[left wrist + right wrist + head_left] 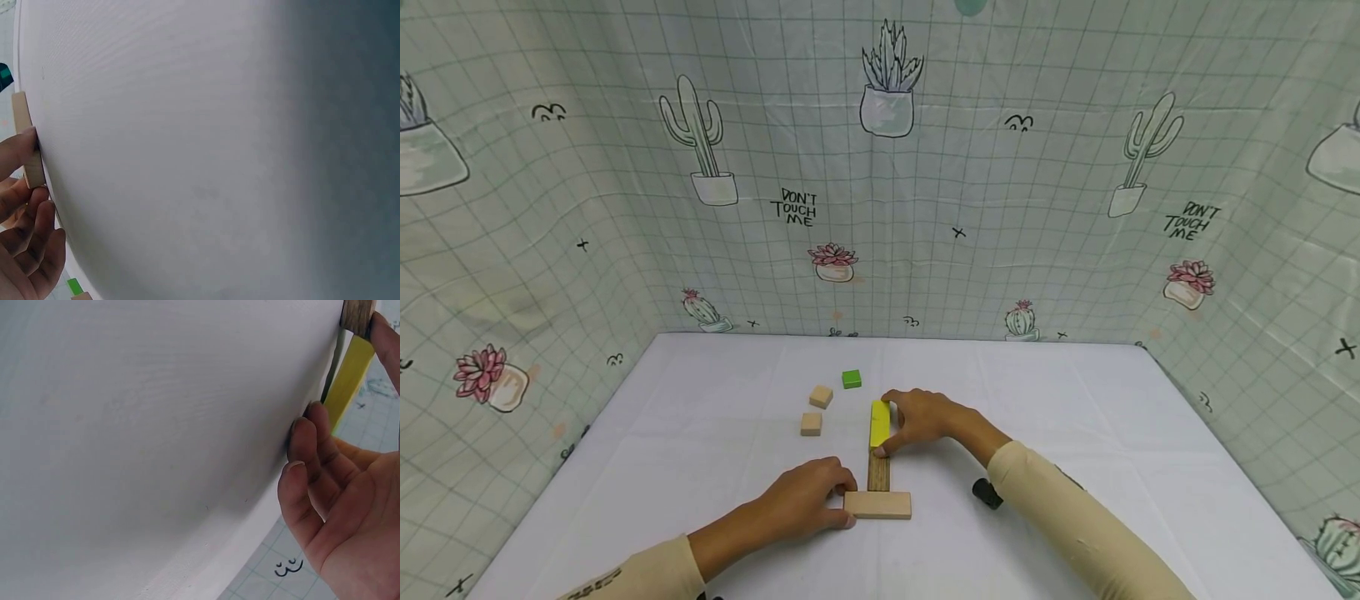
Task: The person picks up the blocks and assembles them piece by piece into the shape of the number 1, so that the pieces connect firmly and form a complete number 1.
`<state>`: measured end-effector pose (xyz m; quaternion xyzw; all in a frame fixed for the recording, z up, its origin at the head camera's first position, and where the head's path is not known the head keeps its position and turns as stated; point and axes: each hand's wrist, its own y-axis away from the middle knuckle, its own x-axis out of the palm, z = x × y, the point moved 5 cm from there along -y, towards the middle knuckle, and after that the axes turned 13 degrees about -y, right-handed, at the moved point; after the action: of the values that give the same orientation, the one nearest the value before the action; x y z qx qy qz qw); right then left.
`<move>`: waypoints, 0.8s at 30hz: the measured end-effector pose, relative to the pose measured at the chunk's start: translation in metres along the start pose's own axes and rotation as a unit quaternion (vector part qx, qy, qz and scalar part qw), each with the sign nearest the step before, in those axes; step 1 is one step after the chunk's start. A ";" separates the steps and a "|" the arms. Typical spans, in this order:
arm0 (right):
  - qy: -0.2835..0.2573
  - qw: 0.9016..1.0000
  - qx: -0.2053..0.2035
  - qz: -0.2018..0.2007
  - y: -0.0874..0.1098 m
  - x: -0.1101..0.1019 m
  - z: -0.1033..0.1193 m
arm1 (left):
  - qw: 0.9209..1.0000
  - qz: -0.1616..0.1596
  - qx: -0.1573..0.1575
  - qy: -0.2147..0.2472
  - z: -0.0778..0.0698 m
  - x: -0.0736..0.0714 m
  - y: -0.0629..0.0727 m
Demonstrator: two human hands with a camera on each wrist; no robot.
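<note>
A pale wooden block [877, 505] lies crosswise on the white table. My left hand [805, 500] pinches its left end, thumb along the near side and fingers at the far side. From the block's far edge a darker brown wooden block [878, 472] runs straight away from me. A yellow block [879, 425] continues that line beyond it. My right hand [922, 417] holds the yellow block lengthwise, index finger at its far end and thumb at the near end by the brown block. In the right wrist view the other fingers curl loosely beside the yellow block [350, 381].
Two small pale wooden cubes [811, 424] and a small green block [852, 379] lie to the left of the yellow block and farther back. A black cylindrical object [987, 493] sits beside my right sleeve [1075, 517]. A printed cloth [925, 183] hangs behind the table.
</note>
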<state>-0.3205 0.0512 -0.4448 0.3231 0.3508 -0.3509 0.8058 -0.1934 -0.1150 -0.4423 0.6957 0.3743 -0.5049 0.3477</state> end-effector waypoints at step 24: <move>-0.002 1.000 -0.019 -0.002 0.000 0.000 0.000 | 1.000 -0.003 0.004 0.007 0.000 -0.001 0.002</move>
<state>-0.3201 0.0511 -0.4451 0.3063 0.3567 -0.3462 0.8118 -0.1922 -0.1159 -0.4412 0.6994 0.3765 -0.5029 0.3408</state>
